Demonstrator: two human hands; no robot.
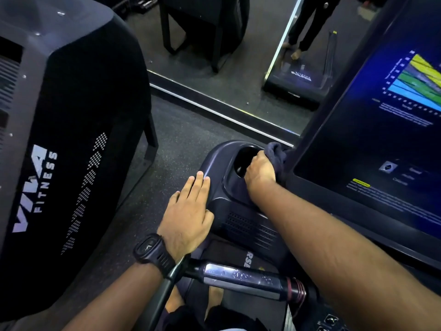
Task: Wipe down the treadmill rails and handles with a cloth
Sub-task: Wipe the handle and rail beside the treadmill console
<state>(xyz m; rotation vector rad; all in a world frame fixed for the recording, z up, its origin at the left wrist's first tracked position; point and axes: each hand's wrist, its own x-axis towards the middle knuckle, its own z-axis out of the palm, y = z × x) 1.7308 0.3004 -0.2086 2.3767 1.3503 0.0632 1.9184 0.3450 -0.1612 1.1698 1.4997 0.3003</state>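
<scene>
The left hand [188, 216] and right hand [261, 169] are shown bare, as are the forearms; a black watch [152, 253] with ribbed strap is worn on the left wrist.

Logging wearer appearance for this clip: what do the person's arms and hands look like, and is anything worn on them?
Left hand and right hand are bare, no gloves; both forearms show no sleeves. A chunky black watch with a squarish face is strapped on the left wrist.

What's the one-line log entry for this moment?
right hand: grips cloth beside cup holder | left hand: flat on console | chrome handle: untouched
</scene>
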